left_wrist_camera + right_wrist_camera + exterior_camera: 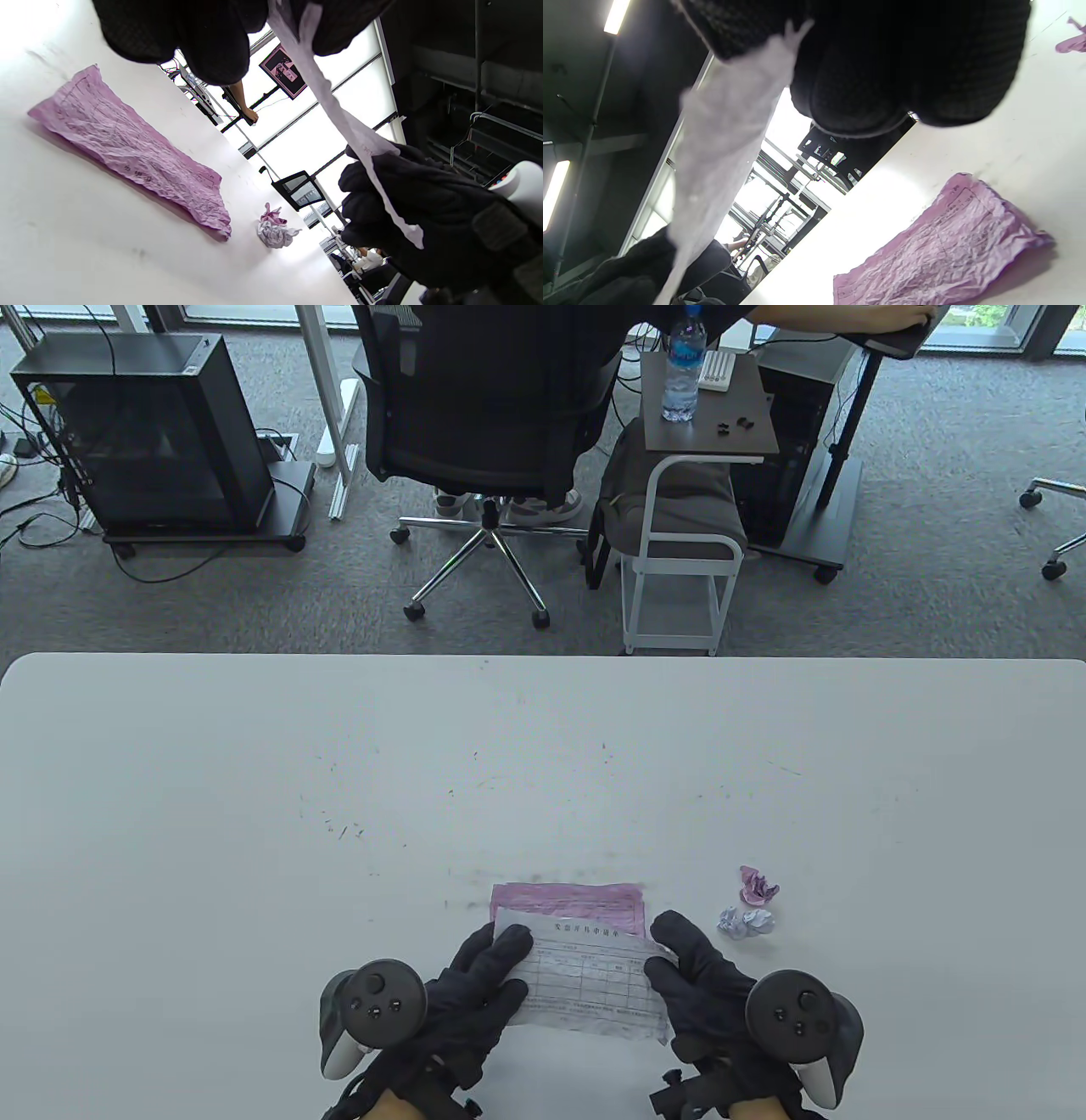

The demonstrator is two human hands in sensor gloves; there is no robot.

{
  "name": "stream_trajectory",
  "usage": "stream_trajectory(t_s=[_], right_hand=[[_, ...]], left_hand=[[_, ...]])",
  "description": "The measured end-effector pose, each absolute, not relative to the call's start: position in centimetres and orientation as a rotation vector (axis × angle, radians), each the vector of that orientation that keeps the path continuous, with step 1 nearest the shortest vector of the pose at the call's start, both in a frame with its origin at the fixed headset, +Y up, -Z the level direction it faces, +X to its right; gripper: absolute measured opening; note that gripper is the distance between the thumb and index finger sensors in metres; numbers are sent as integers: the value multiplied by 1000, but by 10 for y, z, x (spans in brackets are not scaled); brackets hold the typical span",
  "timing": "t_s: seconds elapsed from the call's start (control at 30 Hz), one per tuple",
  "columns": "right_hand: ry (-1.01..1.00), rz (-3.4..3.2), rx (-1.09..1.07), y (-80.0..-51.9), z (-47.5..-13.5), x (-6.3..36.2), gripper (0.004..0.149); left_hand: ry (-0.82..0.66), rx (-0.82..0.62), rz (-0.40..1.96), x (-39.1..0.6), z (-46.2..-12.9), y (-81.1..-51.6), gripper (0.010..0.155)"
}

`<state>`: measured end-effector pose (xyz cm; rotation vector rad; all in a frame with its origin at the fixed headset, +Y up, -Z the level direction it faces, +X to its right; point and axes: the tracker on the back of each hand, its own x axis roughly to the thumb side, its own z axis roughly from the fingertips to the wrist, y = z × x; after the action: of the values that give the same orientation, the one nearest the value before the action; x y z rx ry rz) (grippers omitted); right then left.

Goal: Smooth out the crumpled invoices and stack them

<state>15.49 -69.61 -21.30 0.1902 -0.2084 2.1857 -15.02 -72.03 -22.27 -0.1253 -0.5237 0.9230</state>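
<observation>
A white printed invoice (590, 980) is held above the table between both hands; in the left wrist view the white invoice (339, 114) shows edge-on as a thin strip, and in the right wrist view the white invoice (721, 140) hangs from my fingers. My left hand (488, 976) grips its left edge and my right hand (683, 963) grips its right edge. Under it a flattened pink invoice (577, 901) lies on the white table (339, 780), the pink invoice (127, 148) wrinkled but flat, also the pink invoice (946, 250). Two crumpled balls lie to the right: a pink ball (757, 886) and a white ball (747, 923).
Beyond the table's far edge are an office chair (484, 415) with a person seated, a small side table (708, 407) carrying a water bottle (684, 366), and a black computer case (144, 432). The crumpled balls (275, 228) sit close to the pink sheet's right end.
</observation>
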Motion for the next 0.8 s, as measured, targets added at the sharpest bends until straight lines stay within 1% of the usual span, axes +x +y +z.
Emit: stream_trajectory(t_s=[0.07,0.13,0.27,0.37,0.43,0.53,0.63,0.73,0.8], right_hand=[[-199,2225,195,-691,-215,152,53],[-173,2267,181,-686,-218,147,53],[-131,2364,163,-684,-228,137,55],[-127,2469,152,-688,-240,130,56],[-123,2506,142,-693,-248,125,56],[-117,2592,125,-705,-263,119,56],[-99,2642,102,-719,-280,115,57],[-41,2671,70,-732,-296,112,57],[6,2689,61,-737,-303,108,57]], left_hand=[[-506,-150,864,-147,-223,-717,57],[-486,-206,810,-143,-226,-713,59],[-460,-255,758,-138,-234,-706,62],[-453,-206,696,-135,-245,-706,60],[-439,-216,654,-132,-253,-712,60],[-409,-251,608,-131,-265,-727,61],[-404,-240,594,-130,-275,-741,61],[-377,-299,523,-131,-286,-753,61],[-356,-328,534,-132,-292,-759,61]])
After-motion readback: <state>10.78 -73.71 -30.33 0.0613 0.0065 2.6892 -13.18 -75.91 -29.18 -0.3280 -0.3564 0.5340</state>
